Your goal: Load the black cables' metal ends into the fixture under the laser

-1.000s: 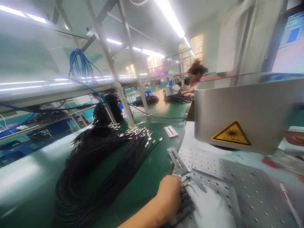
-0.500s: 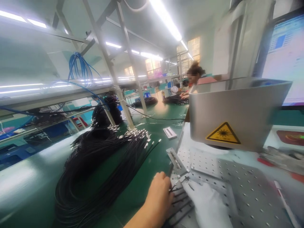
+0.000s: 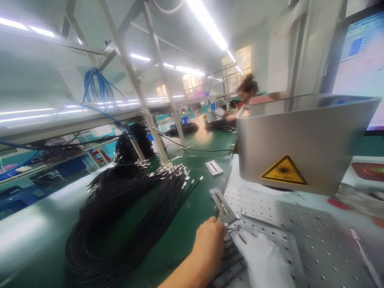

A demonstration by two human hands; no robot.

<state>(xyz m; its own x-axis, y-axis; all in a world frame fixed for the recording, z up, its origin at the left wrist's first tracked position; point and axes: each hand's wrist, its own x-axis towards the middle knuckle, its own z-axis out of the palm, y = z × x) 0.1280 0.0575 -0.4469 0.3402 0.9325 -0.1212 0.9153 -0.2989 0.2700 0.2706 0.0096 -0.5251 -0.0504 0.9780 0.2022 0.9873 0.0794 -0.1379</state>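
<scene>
On the left edge of the perforated grey metal plate [image 3: 315,240], thin black cables [image 3: 232,249] lie between my bare, curled left hand [image 3: 210,242] and white-gloved right hand [image 3: 264,256]; I can't tell whether either's fingers clamp.

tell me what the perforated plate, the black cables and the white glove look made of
Perforated plate: probably metal, dull grey, with regular rows of holes.
Black cables: likely plastic or rubber jackets, since they bend in smooth loops.
White glove: matte, perhaps fabric or thin rubber; blur leaves its texture open.
</scene>
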